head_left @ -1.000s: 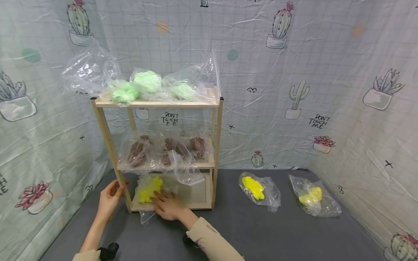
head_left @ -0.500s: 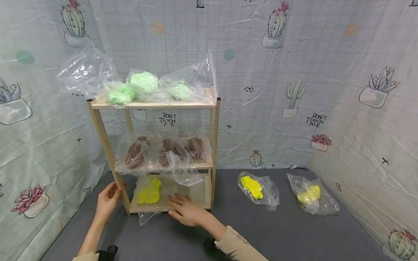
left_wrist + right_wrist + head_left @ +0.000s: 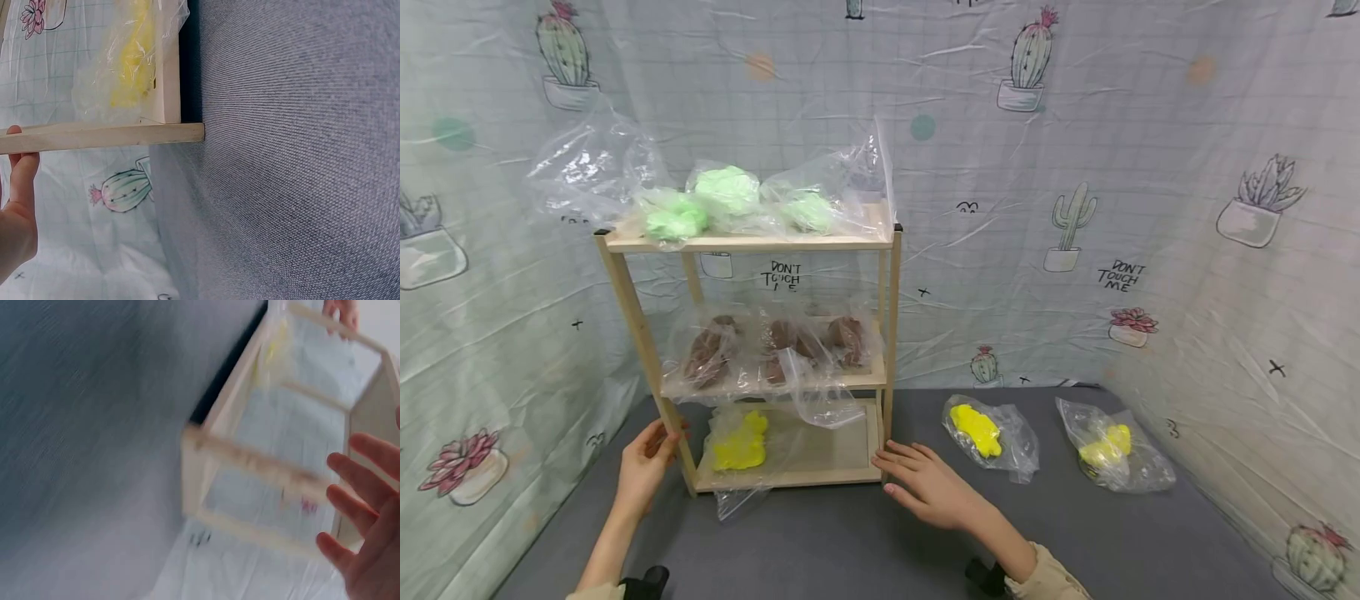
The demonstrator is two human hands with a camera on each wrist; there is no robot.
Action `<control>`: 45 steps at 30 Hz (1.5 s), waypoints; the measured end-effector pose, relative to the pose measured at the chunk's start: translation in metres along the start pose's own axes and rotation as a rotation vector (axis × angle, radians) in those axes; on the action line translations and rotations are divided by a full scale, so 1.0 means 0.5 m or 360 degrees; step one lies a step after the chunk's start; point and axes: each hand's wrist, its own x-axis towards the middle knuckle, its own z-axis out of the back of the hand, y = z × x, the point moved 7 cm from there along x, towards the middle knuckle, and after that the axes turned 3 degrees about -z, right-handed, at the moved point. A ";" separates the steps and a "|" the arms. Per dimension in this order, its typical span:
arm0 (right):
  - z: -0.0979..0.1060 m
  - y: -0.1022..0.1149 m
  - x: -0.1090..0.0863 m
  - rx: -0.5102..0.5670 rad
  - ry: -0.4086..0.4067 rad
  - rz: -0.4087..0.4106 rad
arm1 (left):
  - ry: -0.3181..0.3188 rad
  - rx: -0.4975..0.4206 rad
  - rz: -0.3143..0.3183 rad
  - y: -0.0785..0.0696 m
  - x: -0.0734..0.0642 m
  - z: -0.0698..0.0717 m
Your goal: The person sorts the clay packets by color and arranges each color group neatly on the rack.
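A three-tier wooden shelf (image 3: 820, 481) stands on the dark grey table. My left hand (image 3: 646, 462) grips its front left post, and in the left wrist view the thumb and a fingertip (image 3: 14, 130) show on both sides of that post. My right hand (image 3: 934, 490), fingers spread and holding nothing, is beside the front right post; I cannot tell whether its fingertips touch the wood. On the bottom tier's left side lies a bagged yellow lump (image 3: 741, 442), its plastic hanging over the front edge. Two more bagged yellow lumps, one nearer (image 3: 977, 430) and one farther right (image 3: 1107, 447), lie on the table.
Bagged brown lumps (image 3: 709, 350) fill the middle tier, with loose plastic drooping over its front. Bagged pale green lumps (image 3: 727, 190) sit on the top tier. A cactus-print cloth (image 3: 970, 150) encloses the table (image 3: 820, 550) at the back and sides.
My right hand has left the yellow lump on the bottom tier and moved right, across the tier, to the right post. My left hand stays on the left post.
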 end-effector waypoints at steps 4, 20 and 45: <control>0.028 -0.049 -0.029 -0.0024 -0.0289 -0.0030 | -0.0001 -0.0033 -0.0006 -0.002 -0.005 0.008; 0.083 -0.256 -0.107 -0.0250 -0.0847 -0.0471 | -0.0017 -0.0054 -0.0086 0.131 0.032 0.029; 0.014 -0.411 -0.116 -0.0438 -0.0091 -0.0813 | 0.0045 -0.0275 -0.0158 0.004 0.003 -0.003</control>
